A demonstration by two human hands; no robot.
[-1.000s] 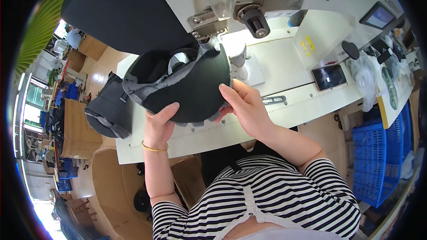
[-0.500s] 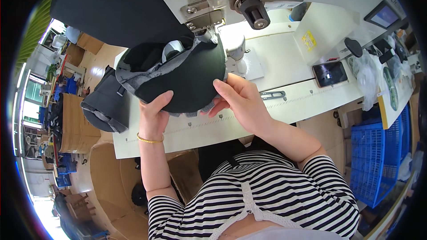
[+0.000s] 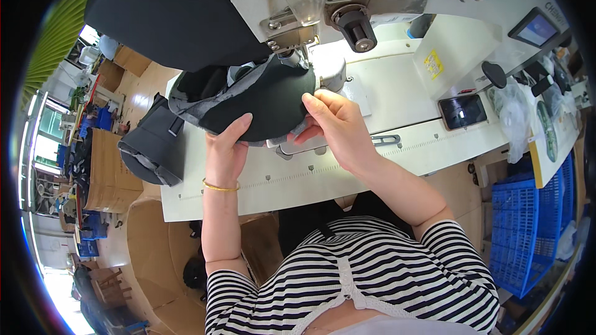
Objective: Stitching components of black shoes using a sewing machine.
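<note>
A dark, curved fabric piece (image 3: 267,107) with grey edging lies at the sewing machine's presser foot (image 3: 294,57), its folded grey layers opening toward the left. My left hand (image 3: 225,149) grips its near left edge, thumb on top and fingers underneath. At the right edge, my right hand (image 3: 337,125) pinches the fabric between thumb and fingers. Most of the left fingers are hidden beneath the cloth. Another dark grey sewn piece (image 3: 152,142) rests to the left of the work, partly over the table's left edge.
A large flat black panel (image 3: 174,18) rises at upper left. The white table (image 3: 261,192) has a printed ruler. To the right are a phone (image 3: 463,111), a slotted metal plate (image 3: 386,140) and a small screen (image 3: 535,23). Blue crates (image 3: 515,229) and cardboard boxes (image 3: 112,170) stand beside the table.
The fabric piece has turned slightly, its near edge moving away from me and closer to the machine. Both hands have moved with it, still gripping. The view has shifted a little.
</note>
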